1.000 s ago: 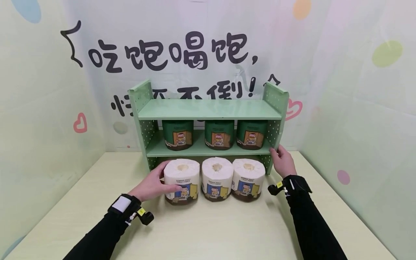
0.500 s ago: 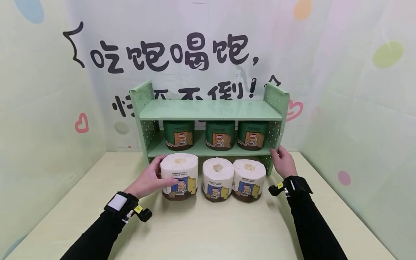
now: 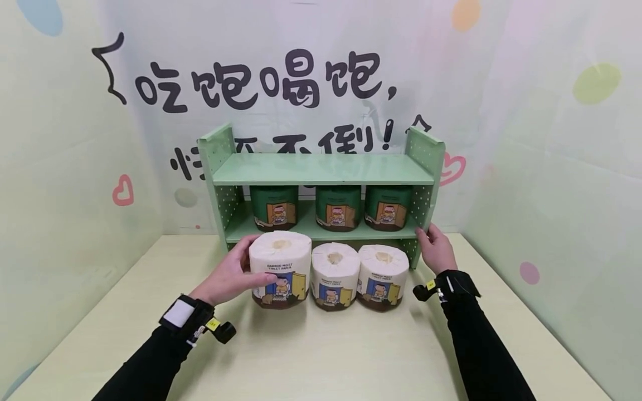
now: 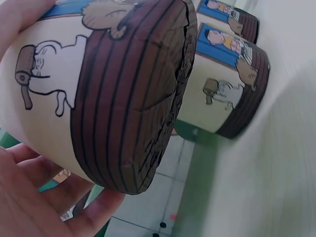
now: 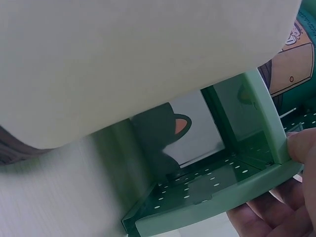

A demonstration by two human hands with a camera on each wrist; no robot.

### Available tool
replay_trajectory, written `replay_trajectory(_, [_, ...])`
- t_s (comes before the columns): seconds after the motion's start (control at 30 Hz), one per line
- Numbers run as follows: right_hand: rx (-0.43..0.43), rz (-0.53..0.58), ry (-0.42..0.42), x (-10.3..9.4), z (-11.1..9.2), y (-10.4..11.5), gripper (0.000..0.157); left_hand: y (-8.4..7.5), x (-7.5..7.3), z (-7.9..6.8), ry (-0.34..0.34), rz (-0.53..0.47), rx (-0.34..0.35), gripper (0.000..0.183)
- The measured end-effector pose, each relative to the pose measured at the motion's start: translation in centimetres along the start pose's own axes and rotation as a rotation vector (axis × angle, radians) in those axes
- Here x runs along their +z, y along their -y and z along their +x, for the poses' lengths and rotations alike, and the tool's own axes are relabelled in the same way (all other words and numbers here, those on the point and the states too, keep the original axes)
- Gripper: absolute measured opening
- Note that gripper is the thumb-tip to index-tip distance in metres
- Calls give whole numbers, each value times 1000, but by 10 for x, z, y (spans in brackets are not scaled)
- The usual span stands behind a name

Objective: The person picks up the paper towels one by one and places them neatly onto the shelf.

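Note:
My left hand (image 3: 228, 281) grips a white wrapped toilet paper roll (image 3: 281, 270) from its left side, thumb across the printed front. The roll is raised off the table; its brown striped bottom edge (image 4: 133, 108) and underside show in the left wrist view. Two more white rolls stand side by side to its right, a middle roll (image 3: 335, 275) and a right roll (image 3: 383, 275). Behind them is a green two-tier shelf (image 3: 323, 170). My right hand (image 3: 438, 253) holds its right side panel at the lower board, thumb in front and fingers behind in the right wrist view.
On the shelf's lower board stand three green rolls: a left one (image 3: 274, 209), a middle one (image 3: 338, 209) and a right one (image 3: 388, 209). The pale wooden table (image 3: 351, 356) reaches back to a printed backdrop (image 3: 321, 28) behind the shelf.
My left hand has lifted the left white toilet paper roll up off the table, with a slight shift left and then back right. The right hand stays on the shelf.

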State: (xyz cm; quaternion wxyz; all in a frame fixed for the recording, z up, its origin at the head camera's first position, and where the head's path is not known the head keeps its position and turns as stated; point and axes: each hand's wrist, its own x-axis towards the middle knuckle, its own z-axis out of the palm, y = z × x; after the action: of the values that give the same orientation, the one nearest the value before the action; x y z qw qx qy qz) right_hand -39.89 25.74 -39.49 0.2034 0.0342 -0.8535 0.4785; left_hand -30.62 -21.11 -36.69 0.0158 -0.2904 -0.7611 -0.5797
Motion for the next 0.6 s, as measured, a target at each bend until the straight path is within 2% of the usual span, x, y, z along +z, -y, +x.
replay_trajectory(0.33, [-4,-7,2,2,-1,3,46,-20,11,8,-7,43,60,84])
replay_trajectory(0.47, [-2,-6,11,1,-2,4,46,-32,16,17,-6,49,95,84])
replay_trajectory(0.6, [-3,-13,8,-1,-2,4,45,-48,22,34,1,38,146,84])
